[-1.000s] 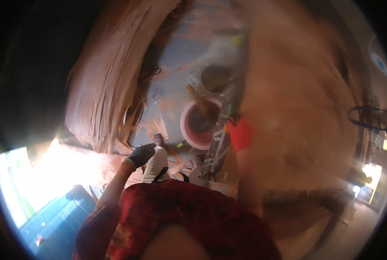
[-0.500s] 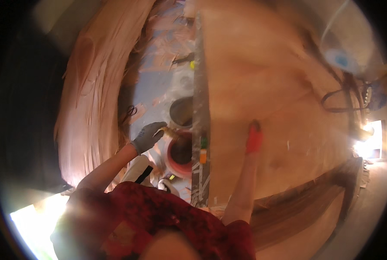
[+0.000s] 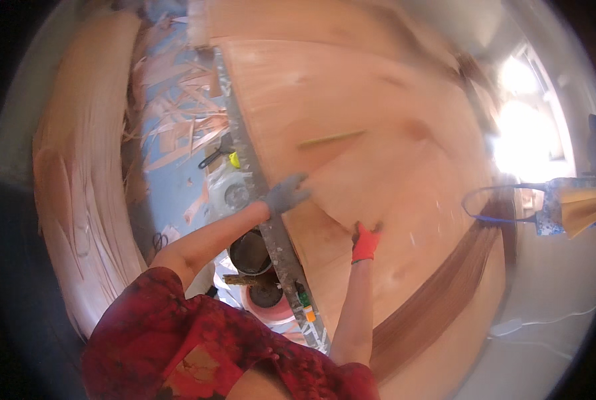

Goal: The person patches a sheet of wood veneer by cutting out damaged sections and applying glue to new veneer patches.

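A thin sheet of wood veneer (image 3: pixel 378 167) covers the bench, one near edge running diagonally between my hands. My left hand (image 3: pixel 287 195), in a grey glove, reaches over the bench's left edge with fingers stretched and apart at that sheet edge. In a red glove with dark fingertips, my right hand (image 3: pixel 366 243) has its thumb and finger at the sheet's near corner, seemingly pinching it. Left of the bench, a brush (image 3: pixel 243 279) lies by the dark bucket (image 3: pixel 250 253) and the reddish bucket (image 3: pixel 267 303). A yellowish strip (image 3: pixel 331 138) rests on the veneer.
Stacked veneer (image 3: pixel 78 173) stands at the left. Wood scraps (image 3: pixel 185 127), a dark-handled scraper (image 3: pixel 216 153) and scissors (image 3: pixel 159 240) lie between stack and bench. A green-and-orange tool (image 3: pixel 308 308) sits on the bench's edge. A blue bag (image 3: pixel 550 208) hangs at right.
My left hand has let go of the brush and moved from the buckets to the veneer. My right hand has shifted slightly left and lower. The view has turned.
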Demonstrator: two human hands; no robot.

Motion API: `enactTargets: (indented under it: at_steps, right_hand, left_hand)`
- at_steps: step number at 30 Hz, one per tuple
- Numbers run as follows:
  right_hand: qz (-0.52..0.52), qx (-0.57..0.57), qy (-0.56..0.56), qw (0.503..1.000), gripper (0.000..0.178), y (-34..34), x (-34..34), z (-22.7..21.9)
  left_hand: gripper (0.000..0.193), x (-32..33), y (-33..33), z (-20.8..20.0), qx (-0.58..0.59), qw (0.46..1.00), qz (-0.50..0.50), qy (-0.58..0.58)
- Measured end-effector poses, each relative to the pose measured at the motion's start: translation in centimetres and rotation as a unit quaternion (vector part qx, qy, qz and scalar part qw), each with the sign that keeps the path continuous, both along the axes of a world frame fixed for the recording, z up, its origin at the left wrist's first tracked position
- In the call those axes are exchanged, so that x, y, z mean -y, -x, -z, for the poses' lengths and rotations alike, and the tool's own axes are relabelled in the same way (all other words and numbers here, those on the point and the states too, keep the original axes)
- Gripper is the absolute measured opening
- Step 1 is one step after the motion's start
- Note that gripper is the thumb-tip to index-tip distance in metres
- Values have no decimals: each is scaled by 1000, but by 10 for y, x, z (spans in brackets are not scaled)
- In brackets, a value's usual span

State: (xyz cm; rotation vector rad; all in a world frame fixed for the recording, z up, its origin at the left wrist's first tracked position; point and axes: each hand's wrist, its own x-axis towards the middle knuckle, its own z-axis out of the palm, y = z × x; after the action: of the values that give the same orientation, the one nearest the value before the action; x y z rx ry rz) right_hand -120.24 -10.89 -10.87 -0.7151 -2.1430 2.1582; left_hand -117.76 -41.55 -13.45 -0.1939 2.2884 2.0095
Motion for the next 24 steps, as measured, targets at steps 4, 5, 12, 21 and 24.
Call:
enactTargets:
  at_steps: [4,5,12,21,24]
  right_hand:
    - [-21,-39,229,973,78,-41,72,-65]
    - [-32,-53,267,962,74,-53,83,-76]
    - [-45,-65,276,958,63,-92,130,-95]
    - [-201,-139,44,969,72,-48,193,-96]
    - [-236,-101,-115,960,77,-30,228,-107]
  left_hand:
    - [55,38,64,25,-7,987,74,-141]
    - [56,48,80,27,15,976,85,-201]
    - [88,43,110,-42,103,969,167,-148]
    - [98,41,147,-43,268,887,238,-291]
    - [96,69,170,-57,250,859,284,-345]
